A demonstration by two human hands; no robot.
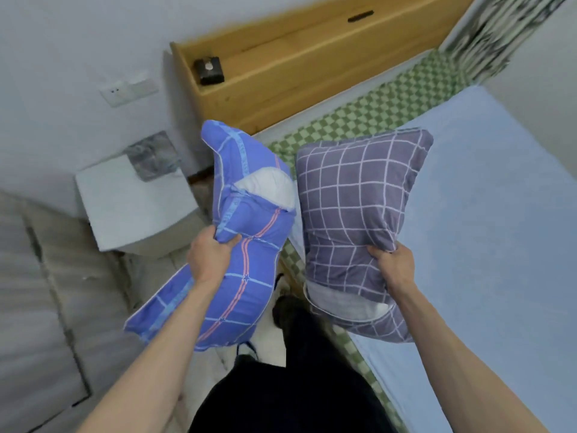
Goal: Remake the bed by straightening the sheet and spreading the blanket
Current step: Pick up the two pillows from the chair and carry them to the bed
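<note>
Two pillows (237, 232) (356, 207), two hands (209, 257) (393, 267), one bed (499, 214), one nightstand (131, 207)

Bright blue pillow (240, 245) here, crossed with pale blue bands and pink-red double stripes, a white inner (268, 189) peeking through its opening. Just right of it, a dusky purple-grey pillow (356, 207) gridded in thin white lines, a grey-white patch showing at its lower edge. Right of that pillow, the sheet (487, 232) is plain light blue. Beyond the pillow, a green-and-cream checked mattress cover (359, 120) runs along a honey-yellow wooden headboard (281, 76), with a small black box (208, 69) on its ledge. Left of the headboard, a white nightstand (131, 204) against a pale grey wall (78, 42).
</note>
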